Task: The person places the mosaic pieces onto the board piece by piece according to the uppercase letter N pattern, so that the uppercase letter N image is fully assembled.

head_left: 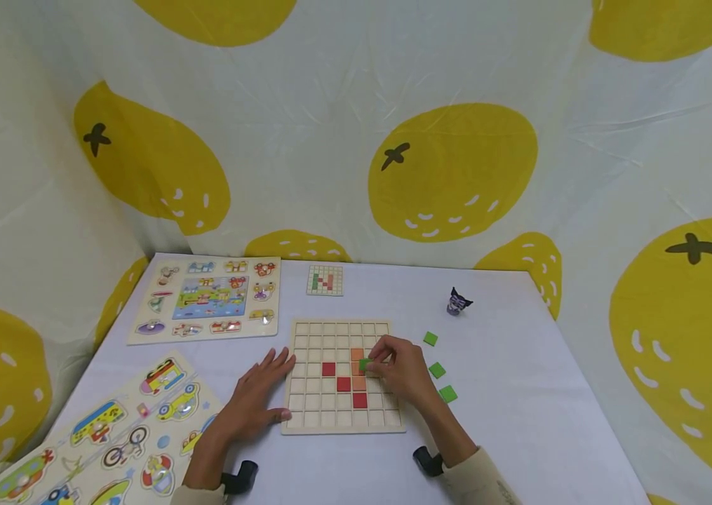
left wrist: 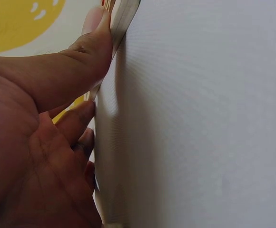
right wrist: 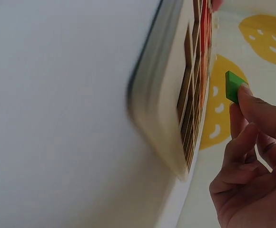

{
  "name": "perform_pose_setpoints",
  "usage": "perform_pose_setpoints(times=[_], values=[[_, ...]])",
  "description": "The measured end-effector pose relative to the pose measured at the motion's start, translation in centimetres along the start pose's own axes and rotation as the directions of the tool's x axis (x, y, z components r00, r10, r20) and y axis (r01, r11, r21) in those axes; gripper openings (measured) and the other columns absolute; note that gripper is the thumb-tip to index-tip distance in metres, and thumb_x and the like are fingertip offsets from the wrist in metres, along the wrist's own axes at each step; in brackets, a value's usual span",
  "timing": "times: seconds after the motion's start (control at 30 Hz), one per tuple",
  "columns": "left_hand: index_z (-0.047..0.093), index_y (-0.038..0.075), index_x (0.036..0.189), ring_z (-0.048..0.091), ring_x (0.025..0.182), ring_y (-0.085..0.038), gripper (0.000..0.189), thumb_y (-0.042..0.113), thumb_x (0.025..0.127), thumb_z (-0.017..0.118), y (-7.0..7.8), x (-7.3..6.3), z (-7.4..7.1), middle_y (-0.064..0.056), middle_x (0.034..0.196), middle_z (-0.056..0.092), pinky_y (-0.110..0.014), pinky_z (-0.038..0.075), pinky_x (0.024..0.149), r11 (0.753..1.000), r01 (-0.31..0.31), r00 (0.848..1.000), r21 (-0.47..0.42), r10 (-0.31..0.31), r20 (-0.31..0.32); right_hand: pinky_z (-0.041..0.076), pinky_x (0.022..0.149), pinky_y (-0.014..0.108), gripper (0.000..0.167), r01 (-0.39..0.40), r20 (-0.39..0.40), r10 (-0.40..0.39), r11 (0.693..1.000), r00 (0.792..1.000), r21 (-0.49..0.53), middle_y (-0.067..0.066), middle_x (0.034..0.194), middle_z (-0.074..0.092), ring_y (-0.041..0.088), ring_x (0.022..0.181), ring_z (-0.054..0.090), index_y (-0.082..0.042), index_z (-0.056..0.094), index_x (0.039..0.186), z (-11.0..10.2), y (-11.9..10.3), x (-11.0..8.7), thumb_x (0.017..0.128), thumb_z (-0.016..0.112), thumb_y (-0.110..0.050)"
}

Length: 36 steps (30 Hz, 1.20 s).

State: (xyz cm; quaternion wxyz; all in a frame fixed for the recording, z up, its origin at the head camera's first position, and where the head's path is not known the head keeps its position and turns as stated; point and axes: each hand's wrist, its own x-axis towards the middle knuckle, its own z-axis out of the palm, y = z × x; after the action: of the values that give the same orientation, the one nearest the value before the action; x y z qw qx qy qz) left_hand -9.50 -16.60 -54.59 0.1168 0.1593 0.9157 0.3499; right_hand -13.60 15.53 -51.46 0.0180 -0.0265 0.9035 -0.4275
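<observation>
A wooden grid board (head_left: 312, 419) lies flat in front of me. Three red tiles (head_left: 344, 384) form a diagonal in its cells, and orange tiles (head_left: 358, 384) stand in a column, partly covered by my right hand. That right hand (head_left: 401, 368) pinches a green tile (right wrist: 233, 86) between thumb and fingertips; in the right wrist view the tile is held above the board's surface. My left hand (head_left: 253, 401) is spread at the board's left side, thumb (left wrist: 93, 52) and fingertips touching its edge.
Three loose green tiles (head_left: 437, 369) lie right of the board. Behind it is a small pattern card (head_left: 325, 280). A picture puzzle (head_left: 164, 327) sits back left, a vehicle puzzle (head_left: 163, 407) front left. A small dark figurine (head_left: 457, 302) stands back right.
</observation>
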Motion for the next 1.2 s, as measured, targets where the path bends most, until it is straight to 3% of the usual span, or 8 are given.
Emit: perform_pose_setpoints(times=[0.4,0.63,0.83,1.2], values=[[0.037,0.015,0.167,0.010,0.167,-0.037,0.102,0.025,0.081,0.091,-0.2,0.0,0.1,-0.007,0.178,0.023,-0.064,0.012,0.132,1.000,-0.019,1.000,-0.006,0.019,-0.017,0.044,0.060,0.027,0.017,0.037,0.064,-0.037,0.999,0.997,-0.002,-0.005,0.077,0.067,0.013,0.068,0.056,-0.020,0.070,0.087,2.6,-2.6,1.4,0.087,0.088,-0.017],[0.037,0.016,0.167,0.010,0.167,-0.037,0.101,0.024,0.081,0.091,-0.1,-0.1,0.0,-0.007,0.178,0.023,-0.064,0.012,0.132,1.000,-0.017,1.000,-0.007,0.017,-0.017,0.047,0.061,0.032,0.018,-0.003,0.118,0.008,0.999,0.993,-0.038,-0.006,0.075,0.065,0.014,0.072,0.060,-0.022,0.070,0.085,4.4,-3.7,2.2,0.086,0.088,-0.021],[0.037,0.015,0.167,0.012,0.167,-0.038,0.101,0.023,0.081,0.091,0.1,-0.1,0.0,-0.008,0.178,0.023,-0.065,0.012,0.131,0.999,-0.032,0.999,-0.012,0.032,-0.026,0.048,0.063,0.032,0.017,-0.030,0.116,0.037,0.998,0.993,-0.061,-0.007,0.073,0.067,0.012,0.070,0.063,-0.020,0.071,0.085,5.7,-4.3,3.1,0.086,0.088,-0.019],[0.036,0.016,0.167,0.010,0.167,-0.037,0.101,0.025,0.083,0.090,0.0,0.1,0.0,-0.007,0.178,0.021,-0.064,0.012,0.132,1.000,-0.022,1.000,0.002,0.022,-0.006,0.051,0.065,0.029,0.017,-0.009,0.156,0.021,0.997,0.988,-0.077,-0.005,0.074,0.068,0.011,0.070,0.062,-0.017,0.073,0.083,6.3,-5.5,3.9,0.086,0.088,-0.013]])
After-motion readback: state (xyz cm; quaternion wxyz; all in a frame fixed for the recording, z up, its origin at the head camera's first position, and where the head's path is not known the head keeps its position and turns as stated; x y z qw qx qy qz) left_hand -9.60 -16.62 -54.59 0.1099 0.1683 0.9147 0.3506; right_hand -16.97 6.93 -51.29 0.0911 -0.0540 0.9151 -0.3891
